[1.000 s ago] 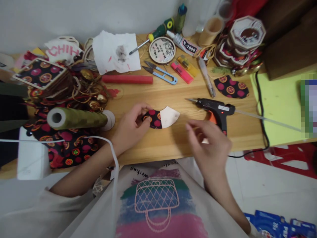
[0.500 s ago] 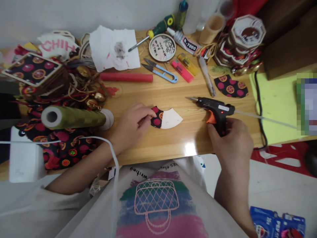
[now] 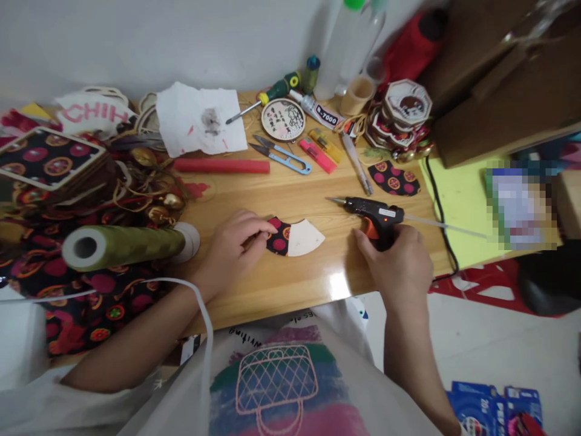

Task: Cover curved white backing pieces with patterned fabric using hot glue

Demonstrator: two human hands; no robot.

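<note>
My left hand has thumb and fingers closed at the left end of a small fan-shaped piece. Black fabric with pink and orange rounds covers that end, and the bare cream card shows on its right. In my right hand is a black hot glue gun with an orange trigger. Its nozzle points left, apart from the card, and a red light glows on its side. A clear glue stick runs out of the back. A separate patterned fabric piece lies behind the gun.
Blue thread snips, two lighters, a pen and a red stick lie along the back. A green roll and patterned cloth crowd the left. A black cable crosses at right.
The camera view has shifted, so everything appears lower and further left. Both hands keep their holds on the fabric-covered piece and the glue gun.
</note>
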